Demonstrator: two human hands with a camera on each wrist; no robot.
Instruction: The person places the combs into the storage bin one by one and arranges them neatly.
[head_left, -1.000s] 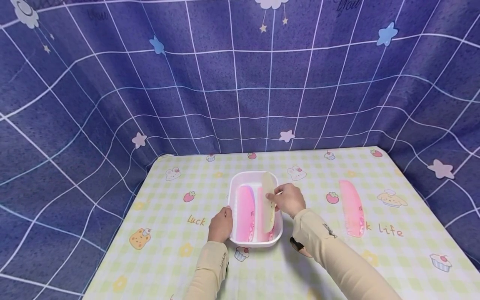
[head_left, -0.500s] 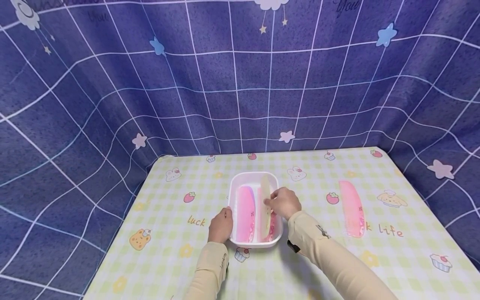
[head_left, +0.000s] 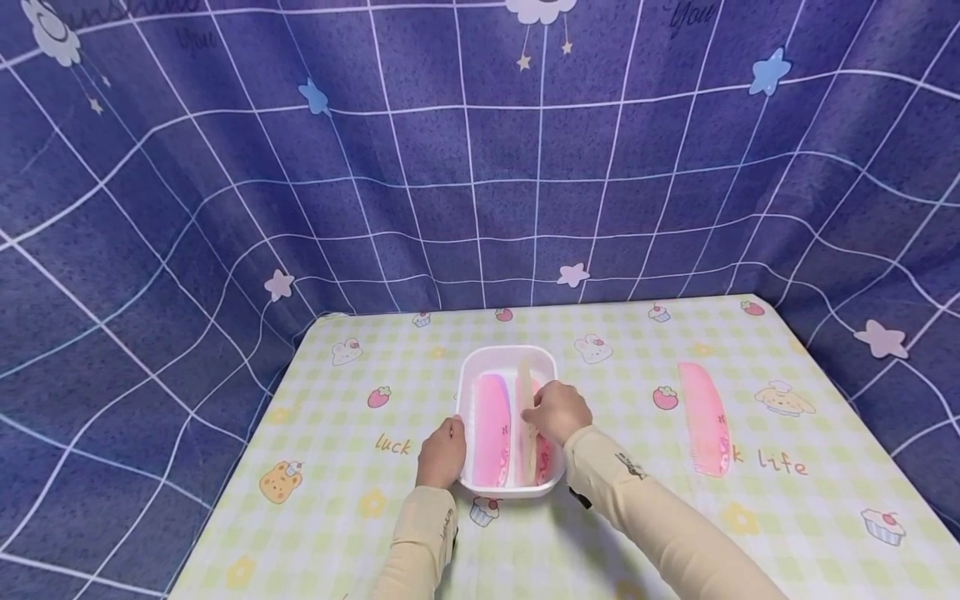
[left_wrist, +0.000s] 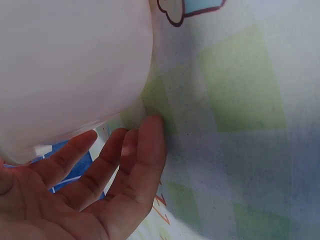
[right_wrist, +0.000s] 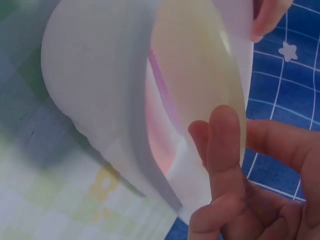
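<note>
On the table sits a white plastic basket [head_left: 555,367]. A pink-purple comb [head_left: 491,425] lies in its left half, and another pink comb [head_left: 543,457] shows partly in the right half beneath my right hand. My right hand [head_left: 557,412] pinches a pale yellow comb [head_left: 522,383] by its back, holding it on edge inside the basket. The right wrist view shows that comb [right_wrist: 200,65] between thumb and fingers. At the basket's left rim, my left hand [head_left: 442,450] grips the edge, with its bent fingers [left_wrist: 150,142] along the outer wall.
A loose pink comb [head_left: 705,417] lies on the table to the right. The checked tablecloth [head_left: 337,533] has printed cartoons, and a dark blue grid curtain [head_left: 420,200] surrounds the back and sides of the table.
My right hand has moved slightly left and lower with the yellow comb, which has turned from showing its flat side to standing on edge. My left hand stays at the rim.
</note>
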